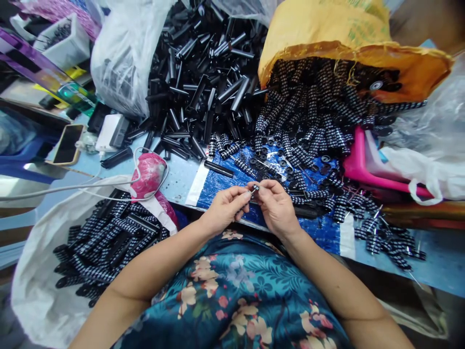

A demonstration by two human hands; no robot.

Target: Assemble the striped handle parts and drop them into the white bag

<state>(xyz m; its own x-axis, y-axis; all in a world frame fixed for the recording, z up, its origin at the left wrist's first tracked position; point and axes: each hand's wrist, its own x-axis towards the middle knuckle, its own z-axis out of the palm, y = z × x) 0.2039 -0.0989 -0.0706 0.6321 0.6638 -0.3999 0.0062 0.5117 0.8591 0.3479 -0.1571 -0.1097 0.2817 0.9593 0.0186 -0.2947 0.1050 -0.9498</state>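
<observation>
At the table's front edge, my left hand and my right hand meet, both with fingers pinched. Between the fingertips is a small black piece with a thin metal pin; the fingers hide most of it. Just beyond my hands lie small black discs and black-and-white patterned cylinders, several with metal pins sticking out. A smooth black tube lies on the blue sheet a little beyond my left hand.
Black tubes are heaped at the back. A yellow sack spills patterned cylinders on the right, beside a pink bin. At left, a white sack holds more cylinders. A cable crosses near a phone.
</observation>
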